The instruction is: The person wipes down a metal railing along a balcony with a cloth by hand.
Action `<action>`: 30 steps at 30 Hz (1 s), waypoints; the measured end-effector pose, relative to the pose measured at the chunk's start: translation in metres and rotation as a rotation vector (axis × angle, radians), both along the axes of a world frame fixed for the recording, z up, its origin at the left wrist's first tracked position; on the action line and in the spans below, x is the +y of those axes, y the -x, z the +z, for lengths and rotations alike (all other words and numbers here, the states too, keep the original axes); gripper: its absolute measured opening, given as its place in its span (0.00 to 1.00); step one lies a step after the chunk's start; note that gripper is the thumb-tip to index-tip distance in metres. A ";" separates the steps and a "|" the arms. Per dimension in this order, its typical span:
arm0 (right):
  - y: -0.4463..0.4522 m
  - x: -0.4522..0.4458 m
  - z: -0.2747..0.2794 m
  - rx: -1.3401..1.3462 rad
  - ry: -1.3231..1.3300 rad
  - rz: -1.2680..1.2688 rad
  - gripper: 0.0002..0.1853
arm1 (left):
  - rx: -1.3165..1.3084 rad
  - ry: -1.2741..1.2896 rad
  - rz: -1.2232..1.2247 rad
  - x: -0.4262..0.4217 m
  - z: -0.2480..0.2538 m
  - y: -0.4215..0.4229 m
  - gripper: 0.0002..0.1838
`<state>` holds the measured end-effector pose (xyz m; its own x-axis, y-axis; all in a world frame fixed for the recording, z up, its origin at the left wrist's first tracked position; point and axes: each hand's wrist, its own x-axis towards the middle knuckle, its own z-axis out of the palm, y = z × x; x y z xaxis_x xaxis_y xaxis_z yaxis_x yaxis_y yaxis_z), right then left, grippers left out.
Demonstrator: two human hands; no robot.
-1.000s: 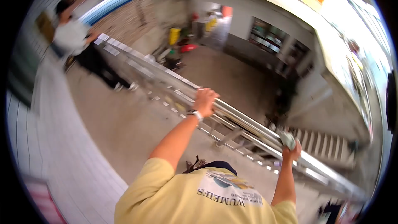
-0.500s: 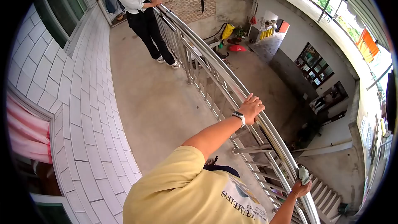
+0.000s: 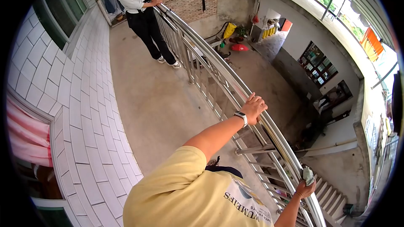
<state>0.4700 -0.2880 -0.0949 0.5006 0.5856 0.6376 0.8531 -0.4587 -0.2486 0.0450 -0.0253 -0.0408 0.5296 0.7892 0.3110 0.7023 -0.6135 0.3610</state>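
Observation:
My left hand point(image 3: 254, 108), with a watch point(image 3: 242, 118) on its wrist, rests on the top of the metal railing point(image 3: 210, 61), its fingers curled over the bar. Lower along the same railing, my right hand point(image 3: 305, 188) holds a crumpled pale green cloth point(image 3: 308, 176) against the top bar. The undersides of both hands are hidden. I wear a yellow T-shirt point(image 3: 168, 189) with printed letters.
A person point(image 3: 134, 0) in a white top and black trousers stands at the railing's far end, hands on it. A white tiled wall point(image 3: 80, 101) runs along the left. Beyond the railing lie a lower courtyard point(image 3: 269, 80) and stairs point(image 3: 332, 197).
The view has turned since the earliest frame, bringing the person and tiled wall in more clearly. Over the last half second, both hands have stayed at nearly the same places on the railing.

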 end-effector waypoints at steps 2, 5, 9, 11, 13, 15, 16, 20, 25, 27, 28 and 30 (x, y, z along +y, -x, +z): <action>0.000 0.000 -0.001 0.002 0.008 -0.004 0.24 | -0.012 0.005 -0.001 0.000 0.000 0.000 0.27; 0.002 0.000 0.000 0.006 0.013 -0.011 0.26 | -0.019 -0.002 0.005 0.000 0.000 0.001 0.27; 0.004 0.001 0.002 0.029 0.031 -0.015 0.26 | -0.015 0.003 0.005 0.000 0.000 0.000 0.27; 0.003 0.001 0.001 0.017 0.024 -0.009 0.26 | -0.005 0.003 0.011 0.000 0.000 0.001 0.27; 0.004 0.002 0.002 -0.005 0.012 0.012 0.24 | -0.001 0.002 0.015 0.001 0.000 0.001 0.28; 0.006 0.003 0.005 -0.012 0.001 0.022 0.23 | 0.002 0.001 0.017 0.000 0.000 0.001 0.28; 0.007 0.003 0.006 -0.019 -0.010 0.033 0.21 | -0.004 -0.001 0.017 0.000 0.000 0.001 0.28; 0.005 0.002 0.003 -0.046 -0.030 0.050 0.19 | -0.009 -0.014 0.030 0.001 -0.002 0.000 0.28; 0.008 0.002 0.005 -0.026 -0.016 0.031 0.19 | 0.030 0.005 0.034 -0.001 0.005 -0.001 0.27; 0.009 0.003 0.005 -0.040 -0.034 0.036 0.19 | 0.043 0.011 0.035 0.000 0.004 0.000 0.27; 0.010 0.003 0.005 -0.054 -0.053 0.041 0.19 | 0.036 0.006 0.029 0.000 0.003 0.000 0.28; 0.008 0.002 0.004 -0.063 -0.048 0.039 0.19 | 0.028 0.001 0.022 0.001 0.001 0.000 0.30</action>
